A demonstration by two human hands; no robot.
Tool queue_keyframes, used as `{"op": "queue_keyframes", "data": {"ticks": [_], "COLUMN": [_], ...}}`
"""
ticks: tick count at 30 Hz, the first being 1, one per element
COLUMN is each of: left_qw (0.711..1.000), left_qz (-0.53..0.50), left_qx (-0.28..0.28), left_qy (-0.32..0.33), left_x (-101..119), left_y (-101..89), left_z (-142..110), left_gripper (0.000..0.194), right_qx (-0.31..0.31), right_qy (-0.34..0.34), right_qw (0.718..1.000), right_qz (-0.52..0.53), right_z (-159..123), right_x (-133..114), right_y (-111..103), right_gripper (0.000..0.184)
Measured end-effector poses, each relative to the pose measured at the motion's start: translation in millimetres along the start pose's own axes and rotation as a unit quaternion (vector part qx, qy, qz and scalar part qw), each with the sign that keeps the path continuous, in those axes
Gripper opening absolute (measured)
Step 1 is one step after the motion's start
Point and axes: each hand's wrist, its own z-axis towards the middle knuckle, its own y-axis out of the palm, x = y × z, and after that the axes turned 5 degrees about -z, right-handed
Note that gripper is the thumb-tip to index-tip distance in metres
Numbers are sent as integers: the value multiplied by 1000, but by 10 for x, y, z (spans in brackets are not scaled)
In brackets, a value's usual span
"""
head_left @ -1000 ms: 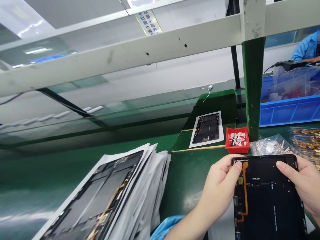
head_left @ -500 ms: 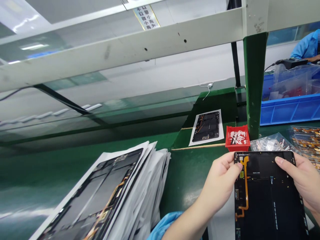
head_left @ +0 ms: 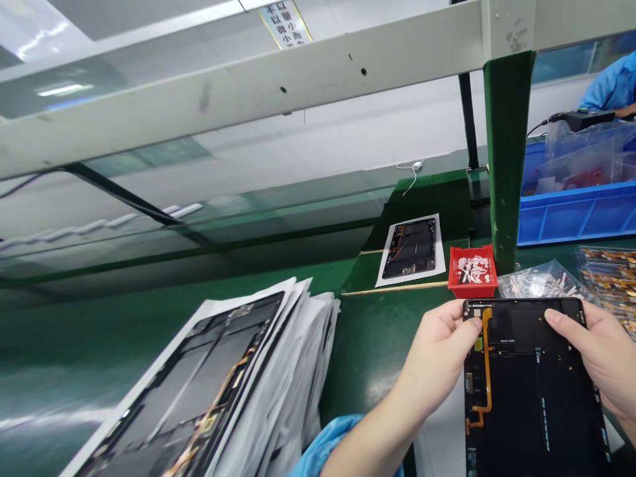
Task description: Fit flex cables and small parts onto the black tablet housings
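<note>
Between my two hands is a black tablet back housing point(head_left: 527, 384), its inner side facing me, with an orange flex cable along its left edge. My left hand point(head_left: 442, 348) grips the upper left corner, thumb on the inner face. On the upper right corner my right hand point(head_left: 601, 354) is closed, its thumb also resting on the face and its other fingers hidden behind. The housing's lower end runs out of view. Partly covered by it, a white sheet point(head_left: 440, 430) lies on the green bench point(head_left: 370, 351).
At left stands a stack of tablet housings point(head_left: 199, 371) interleaved with white sheets. Another housing point(head_left: 411, 248) lies on paper farther back. A red bin point(head_left: 472, 271) of small white parts, plastic-bagged parts point(head_left: 541, 281), flex-cable trays point(head_left: 611, 278), a blue crate point(head_left: 571, 215) and a green post point(head_left: 507, 159) are on the right.
My view has tilted slightly, so the surroundings sit a little higher in the picture. Both hands keep the same hold on the tablet housing, which has barely shifted.
</note>
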Motion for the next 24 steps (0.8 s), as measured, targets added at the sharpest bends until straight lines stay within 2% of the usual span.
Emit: {"op": "queue_keyframes", "data": {"ticks": [10, 17, 24], "left_qw": [999, 999, 997], "left_qz": [27, -13, 3], "left_qx": [-24, -37, -78], "left_qy": [-1, -32, -12], "left_x": [17, 36, 71], "left_y": [-63, -119, -93], "left_z": [21, 23, 10], "left_gripper": [22, 16, 32], "right_qx": [1, 5, 0], "right_qy": [-5, 15, 7], "right_qw": [1000, 1000, 1000], "right_qz": [-6, 26, 8], "right_z": [5, 2, 16], "right_x": [10, 0, 21], "right_y": [-6, 9, -15], "right_gripper": [43, 47, 45]}}
